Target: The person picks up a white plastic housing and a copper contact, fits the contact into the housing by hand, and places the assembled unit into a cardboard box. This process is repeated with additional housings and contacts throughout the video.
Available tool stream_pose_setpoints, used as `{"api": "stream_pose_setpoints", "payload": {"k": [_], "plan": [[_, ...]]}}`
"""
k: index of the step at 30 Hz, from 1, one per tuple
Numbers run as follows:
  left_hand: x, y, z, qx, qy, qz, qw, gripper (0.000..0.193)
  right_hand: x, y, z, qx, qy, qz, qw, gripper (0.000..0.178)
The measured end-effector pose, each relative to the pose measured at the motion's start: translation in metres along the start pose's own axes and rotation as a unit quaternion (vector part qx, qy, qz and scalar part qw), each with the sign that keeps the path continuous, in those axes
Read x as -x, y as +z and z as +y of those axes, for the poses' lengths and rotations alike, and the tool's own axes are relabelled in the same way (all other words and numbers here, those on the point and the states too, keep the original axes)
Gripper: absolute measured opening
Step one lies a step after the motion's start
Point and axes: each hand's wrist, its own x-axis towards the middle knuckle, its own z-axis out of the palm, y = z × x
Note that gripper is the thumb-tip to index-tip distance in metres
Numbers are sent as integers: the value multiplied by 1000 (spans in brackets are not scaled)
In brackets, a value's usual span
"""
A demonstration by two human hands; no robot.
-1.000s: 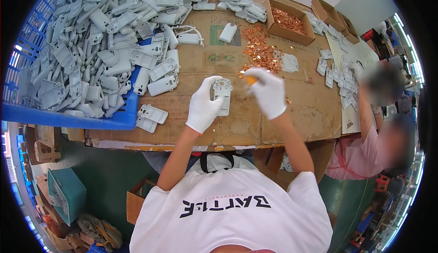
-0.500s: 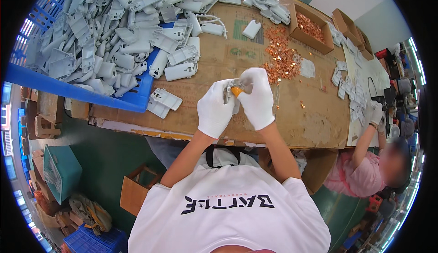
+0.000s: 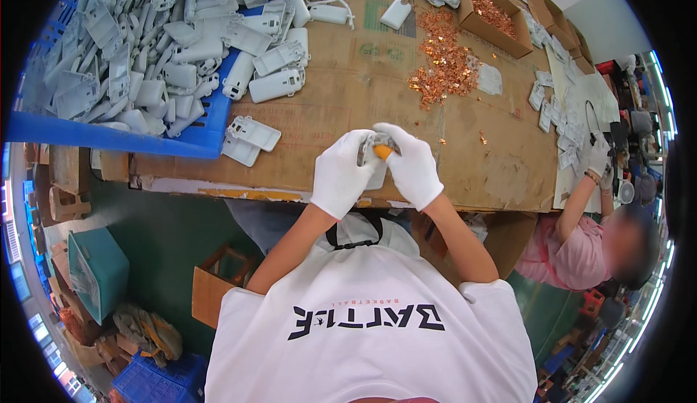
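Note:
Both my hands wear white gloves and meet above the near edge of the cardboard-covered table. My left hand point(image 3: 344, 173) is closed round a white plastic housing point(image 3: 376, 179), whose lower end shows between the palms. My right hand point(image 3: 415, 167) grips the same housing near its upper end. An orange cover point(image 3: 382, 152) sits over the tip of my right thumb, which presses against the housing. Whether a small part lies under that thumb is hidden. Beyond my hands lies a loose pile of small copper-coloured metal pieces point(image 3: 441, 65).
A blue crate point(image 3: 196, 144) heaped with white housings stands at the left. Two stacked housings point(image 3: 250, 140) lie beside it. At the back right is a cardboard box point(image 3: 519, 46) of copper pieces. A co-worker in pink point(image 3: 570, 254) works at the right.
My view has shifted, so the table sits slightly higher. The right-hand fingers have lowered and closed in at the housing's upper end. Both hands still hold the housing.

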Motion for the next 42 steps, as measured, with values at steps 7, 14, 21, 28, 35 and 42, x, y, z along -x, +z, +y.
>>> {"api": "stream_pose_setpoints", "payload": {"k": [7, 14, 21, 28, 35, 42], "plan": [[67, -20, 0, 80, -120, -191, 971, 18, 74, 5, -8, 21, 95, -129, 987, 16], [92, -10, -5, 42, -79, -185, 979, 15, 106, 21, 3, 42, 72, -94, 992, 14], [87, -14, -3, 56, -123, -221, 966, 13, 108, 15, -4, 6, 60, -109, 992, 17], [84, -22, -9, 62, -124, -195, 971, 15, 109, 2, -17, 6, 67, -183, 981, 44], [92, -21, -8, 107, -130, -164, 972, 9, 119, 6, -21, 48, 42, -179, 982, 49], [84, -31, 5, 97, -148, -200, 964, 11, 122, 9, -18, 40, 42, -163, 985, 55]]}}
